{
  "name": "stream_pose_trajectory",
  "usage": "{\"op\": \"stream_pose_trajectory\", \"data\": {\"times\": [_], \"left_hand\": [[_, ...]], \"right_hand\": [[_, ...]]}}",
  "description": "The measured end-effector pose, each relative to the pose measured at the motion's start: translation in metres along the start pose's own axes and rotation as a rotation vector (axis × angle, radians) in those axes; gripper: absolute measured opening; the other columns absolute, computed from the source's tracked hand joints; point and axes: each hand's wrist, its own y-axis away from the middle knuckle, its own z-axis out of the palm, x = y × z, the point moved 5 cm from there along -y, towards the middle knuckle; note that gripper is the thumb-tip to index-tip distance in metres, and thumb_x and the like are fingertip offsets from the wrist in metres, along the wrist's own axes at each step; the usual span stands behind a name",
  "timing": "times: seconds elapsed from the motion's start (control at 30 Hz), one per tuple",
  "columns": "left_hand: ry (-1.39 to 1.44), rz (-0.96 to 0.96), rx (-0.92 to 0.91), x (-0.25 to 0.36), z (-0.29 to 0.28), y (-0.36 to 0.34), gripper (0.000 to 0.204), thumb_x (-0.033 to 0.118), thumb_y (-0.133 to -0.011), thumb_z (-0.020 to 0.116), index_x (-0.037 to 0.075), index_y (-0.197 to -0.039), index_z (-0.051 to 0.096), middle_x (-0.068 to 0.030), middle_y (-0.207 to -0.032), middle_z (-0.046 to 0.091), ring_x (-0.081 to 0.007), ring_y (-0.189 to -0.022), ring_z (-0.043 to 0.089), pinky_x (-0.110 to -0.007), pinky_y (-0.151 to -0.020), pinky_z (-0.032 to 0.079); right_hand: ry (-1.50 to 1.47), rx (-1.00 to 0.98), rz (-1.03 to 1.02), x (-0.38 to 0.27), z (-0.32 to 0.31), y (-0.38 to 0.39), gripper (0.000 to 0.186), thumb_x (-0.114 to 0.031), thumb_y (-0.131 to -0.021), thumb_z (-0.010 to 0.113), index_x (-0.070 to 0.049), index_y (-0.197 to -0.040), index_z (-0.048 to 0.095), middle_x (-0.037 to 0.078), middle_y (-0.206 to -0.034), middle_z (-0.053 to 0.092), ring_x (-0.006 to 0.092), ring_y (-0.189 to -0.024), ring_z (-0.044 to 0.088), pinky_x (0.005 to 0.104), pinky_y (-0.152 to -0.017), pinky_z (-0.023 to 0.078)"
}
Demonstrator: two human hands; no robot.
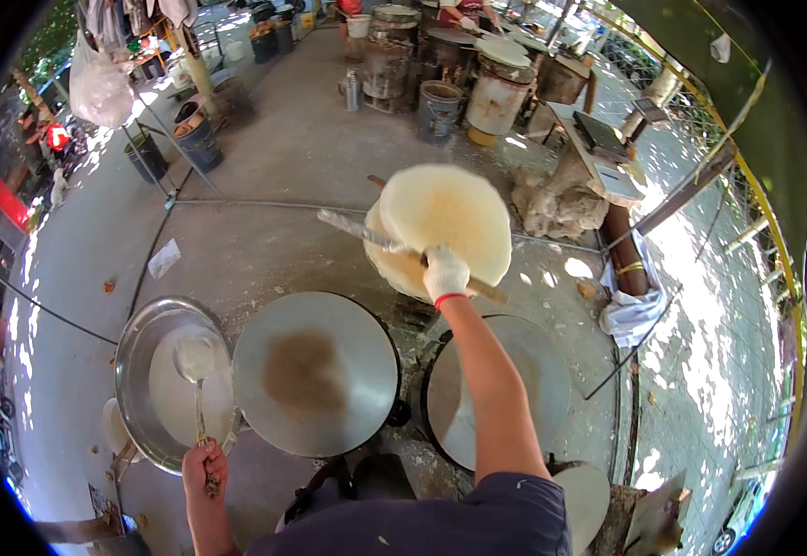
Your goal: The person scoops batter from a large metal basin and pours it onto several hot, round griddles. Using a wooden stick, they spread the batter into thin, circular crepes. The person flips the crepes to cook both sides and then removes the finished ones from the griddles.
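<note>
My left hand (206, 465), bare, is closed round the handle of a ladle (196, 357). The ladle's bowl sits in the white batter (173, 394) inside a wide metal basin (128, 357). My right hand (446, 272), in a white glove, is closed on a long flat scraper (357, 227) with a whitish, batter-smeared blade pointing left. It is over a stack of thin round pancakes (450, 208), at the stack's near edge. Between the basin and my right arm is a round griddle (283, 426) with a brownish patch. A second griddle (538, 371) lies partly under my right forearm.
Far off, a person (468, 11) works among drum stoves (496, 100), with a metal bucket (438, 107) nearby. To the right stand a rock (552, 204) and a small table (616, 181). A pole (195, 74) and dark buckets (197, 144) are far left.
</note>
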Motion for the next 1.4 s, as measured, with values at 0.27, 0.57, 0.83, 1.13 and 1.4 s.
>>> {"op": "stream_pose_trajectory", "data": {"times": [0.27, 0.57, 0.83, 1.13, 1.4], "left_hand": [[0.115, 0.003, -0.023, -0.009, -0.046, 0.007, 0.011, 0.011, -0.087, 0.055, 0.007, -0.08, 0.047, 0.0022, -0.058, 0.04, -0.0067, -0.04, 0.035, -0.021, -0.032, 0.028], [0.471, 0.028, -0.014, 0.026, -0.128, 0.003, 0.017, 0.021, -0.094, 0.047, 0.004, -0.092, 0.048, -0.0006, -0.065, 0.044, -0.0063, -0.044, 0.035, -0.02, -0.035, 0.03], [0.353, -0.199, 0.149, 0.032, -0.306, -0.074, 0.009, 0.01, -0.09, 0.047, 0.005, -0.082, 0.047, -0.0013, -0.064, 0.045, -0.0079, -0.045, 0.037, -0.022, -0.036, 0.031], [-1.249, -0.101, 0.404, -0.069, -0.468, -0.213, 0.015, 0.01, -0.079, 0.051, -0.004, -0.08, 0.052, -0.0156, -0.061, 0.056, -0.0216, -0.044, 0.055, -0.035, -0.036, 0.039], [-0.277, -0.212, -0.028, 0.111, -0.367, -0.13, 0.011, 0.01, -0.087, 0.052, 0.001, -0.086, 0.046, -0.0022, -0.059, 0.043, -0.0137, -0.041, 0.04, -0.03, -0.037, 0.035]], "right_hand": [[-0.04, -0.147, -0.038, -0.028, 0.091, 0.005, 0.03, -0.038, -0.085, 0.051, -0.013, -0.087, 0.067, 0.018, -0.083, 0.065, 0.0361, -0.077, 0.063, 0.0477, -0.067, 0.05], [-0.415, -0.078, -0.21, -0.097, 0.072, 0.049, 0.035, -0.02, -0.085, 0.057, -0.002, -0.115, 0.056, 0.02, -0.098, 0.063, 0.0344, -0.083, 0.061, 0.0391, -0.074, 0.049], [-0.531, -0.993, -0.167, -0.396, 0.087, 0.216, 0.029, -0.027, -0.091, 0.055, -0.003, -0.104, 0.06, 0.007, -0.074, 0.065, 0.0097, -0.058, 0.06, 0.0258, -0.052, 0.048], [0.021, -1.19, -0.404, -0.543, 0.217, 0.328, 0.028, -0.029, -0.088, 0.047, -0.01, -0.102, 0.063, 0.02, -0.099, 0.064, 0.0369, -0.095, 0.06, 0.0478, -0.081, 0.047], [-0.847, -1.226, 0.466, -0.565, 0.153, 0.323, 0.029, -0.015, -0.093, 0.05, -0.007, -0.119, 0.057, -0.002, -0.064, 0.05, 0.0051, -0.048, 0.048, 0.0205, -0.038, 0.033]]}}
